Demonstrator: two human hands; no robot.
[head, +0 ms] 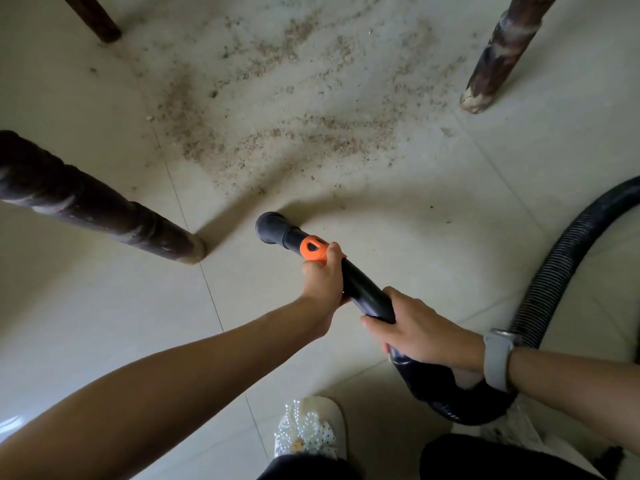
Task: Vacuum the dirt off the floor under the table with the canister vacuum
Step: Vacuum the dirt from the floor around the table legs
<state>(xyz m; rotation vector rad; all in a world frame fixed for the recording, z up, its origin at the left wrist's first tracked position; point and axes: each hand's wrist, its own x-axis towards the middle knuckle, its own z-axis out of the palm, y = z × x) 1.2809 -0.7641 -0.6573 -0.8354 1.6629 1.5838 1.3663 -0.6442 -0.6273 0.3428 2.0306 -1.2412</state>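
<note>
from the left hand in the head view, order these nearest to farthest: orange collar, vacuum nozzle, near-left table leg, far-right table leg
Measured from the left hand, which grips the black wand:
1. orange collar, right at the thumb, just ahead of the hand.
2. vacuum nozzle, ahead and slightly left, on the floor.
3. near-left table leg, off to the left.
4. far-right table leg, far ahead on the right, beyond the dirt.
</note>
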